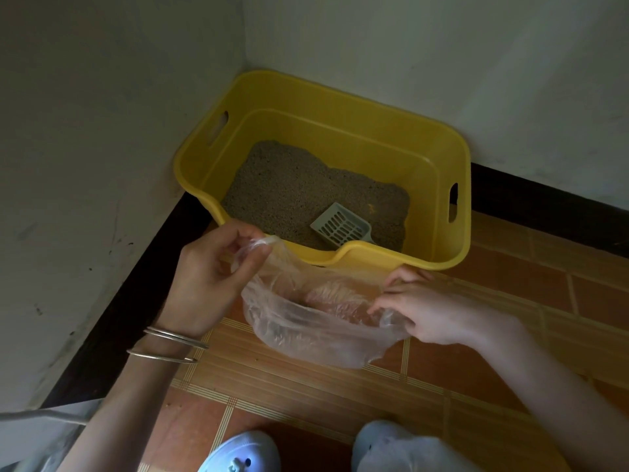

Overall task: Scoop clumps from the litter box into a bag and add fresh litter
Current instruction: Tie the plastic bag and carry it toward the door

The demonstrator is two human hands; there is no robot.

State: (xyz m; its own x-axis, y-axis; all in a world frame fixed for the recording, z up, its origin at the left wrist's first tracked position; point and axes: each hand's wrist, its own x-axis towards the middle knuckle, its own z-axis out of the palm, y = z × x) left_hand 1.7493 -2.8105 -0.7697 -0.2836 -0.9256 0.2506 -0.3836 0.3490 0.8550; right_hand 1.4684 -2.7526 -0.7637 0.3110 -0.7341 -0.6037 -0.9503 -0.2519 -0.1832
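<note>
Litter box (439,185) — yellow, with handle slots — sits on the tiled floor (510,335) in the wall corner, grey litter (289,189) inside and a grey slotted scoop (342,224) lying on it near the front wall. Just in front, both hands stretch a clear plastic bag (306,321) open: left hand (211,277) pinches one edge, right hand (439,308) grips the other. Two bangles (170,345) circle the left wrist.

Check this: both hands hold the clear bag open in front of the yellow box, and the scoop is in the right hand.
Wrong on one point. In the head view the scoop lies on the litter inside the box, in neither hand. The left hand and right hand do hold the bag open in front of it.
</note>
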